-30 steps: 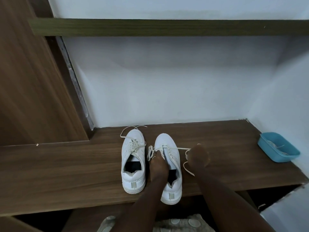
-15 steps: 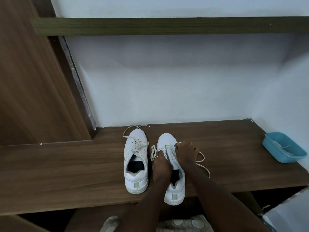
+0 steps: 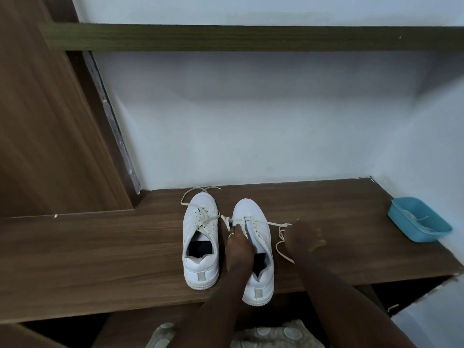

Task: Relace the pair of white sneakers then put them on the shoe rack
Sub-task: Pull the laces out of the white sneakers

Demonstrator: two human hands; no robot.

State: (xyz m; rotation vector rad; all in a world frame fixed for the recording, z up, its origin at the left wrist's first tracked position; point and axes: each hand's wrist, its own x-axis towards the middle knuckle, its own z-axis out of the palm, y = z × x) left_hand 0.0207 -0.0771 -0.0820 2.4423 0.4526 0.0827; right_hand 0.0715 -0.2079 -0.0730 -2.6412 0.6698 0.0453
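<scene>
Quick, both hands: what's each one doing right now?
Left hand: pinches the lace on the sneaker beneath it.
Right hand: grips the same lace's free end.

One cam on my feed: head-worn, wide-angle, facing fwd and steeply down onto the wooden shelf point(image 3: 100, 259). Close range. The wearer's left hand point(image 3: 238, 249) and right hand point(image 3: 305, 241) sit low-ctr, arms running off frame at 6 o'clock. Left white sneaker point(image 3: 200, 217) and right white sneaker point(image 3: 251, 209) lie just below ctr. White wall point(image 3: 251, 121) fills mid-frame, upper shelf edge point(image 3: 251, 37) at 12, blue tray point(image 3: 414, 208) at 3, wood panel point(image 3: 37, 121) at 9.
</scene>
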